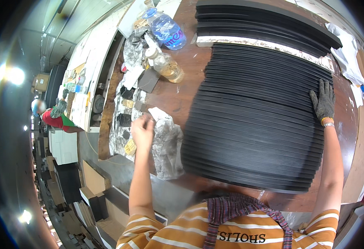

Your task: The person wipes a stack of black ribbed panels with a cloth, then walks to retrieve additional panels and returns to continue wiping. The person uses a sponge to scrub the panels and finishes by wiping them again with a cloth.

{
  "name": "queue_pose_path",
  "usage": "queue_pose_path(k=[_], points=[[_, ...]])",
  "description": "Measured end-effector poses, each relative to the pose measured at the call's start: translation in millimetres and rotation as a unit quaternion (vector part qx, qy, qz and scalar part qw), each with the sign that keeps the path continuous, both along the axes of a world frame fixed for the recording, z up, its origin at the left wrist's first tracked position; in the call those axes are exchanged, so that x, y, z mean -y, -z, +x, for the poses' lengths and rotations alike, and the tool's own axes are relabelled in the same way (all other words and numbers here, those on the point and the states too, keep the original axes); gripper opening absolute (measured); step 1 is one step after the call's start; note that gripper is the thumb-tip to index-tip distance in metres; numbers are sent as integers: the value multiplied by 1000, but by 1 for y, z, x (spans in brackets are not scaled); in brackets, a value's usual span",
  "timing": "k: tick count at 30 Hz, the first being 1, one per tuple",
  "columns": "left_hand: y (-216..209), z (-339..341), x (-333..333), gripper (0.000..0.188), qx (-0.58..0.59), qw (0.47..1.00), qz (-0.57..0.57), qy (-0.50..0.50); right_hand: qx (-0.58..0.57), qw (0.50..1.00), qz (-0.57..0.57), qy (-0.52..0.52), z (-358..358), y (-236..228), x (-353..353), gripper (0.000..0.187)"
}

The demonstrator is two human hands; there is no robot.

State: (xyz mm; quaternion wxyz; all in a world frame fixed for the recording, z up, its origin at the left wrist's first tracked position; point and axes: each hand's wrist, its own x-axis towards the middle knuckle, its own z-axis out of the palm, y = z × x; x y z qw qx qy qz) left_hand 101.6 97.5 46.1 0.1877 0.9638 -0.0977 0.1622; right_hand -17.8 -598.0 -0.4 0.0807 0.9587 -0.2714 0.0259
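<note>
A fanned stack of black flat boards point(252, 124) covers the brown table point(173, 95) in front of me. My right hand point(323, 101), in a dark grey glove, lies flat on the right edge of the stack, fingers spread. My bare left hand point(142, 130) is off the stack's left side, fingers pinched at the top of a crumpled grey-white sheet point(165, 145). Whether the fingers grip the sheet is hard to tell. A second pile of black boards point(265, 25) lies farther back.
Two plastic bottles point(167, 31) point(167, 66) lie at the back left beside crumpled wrapping and small dark parts point(126, 108). White rags point(348, 54) sit at the right. Another person in red and green point(55, 118) works far left. Boxes stand on the floor below.
</note>
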Motion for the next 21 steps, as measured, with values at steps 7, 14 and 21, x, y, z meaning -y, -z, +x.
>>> queue_pose_path(k=[7, 14, 21], points=[[22, 111, -25, 63, -161, 932, 182, -270, 45, 999, -2, -15, -9, 2, -28, 77], [0, 97, 32, 45, -68, 981, -122, -131, 47, 998, 37, 1, -6, -14, -39, 78], [4, 92, 232, 45, 8, 923, -13, 385, 55, 997, 46, 4, -3, -18, -42, 78]])
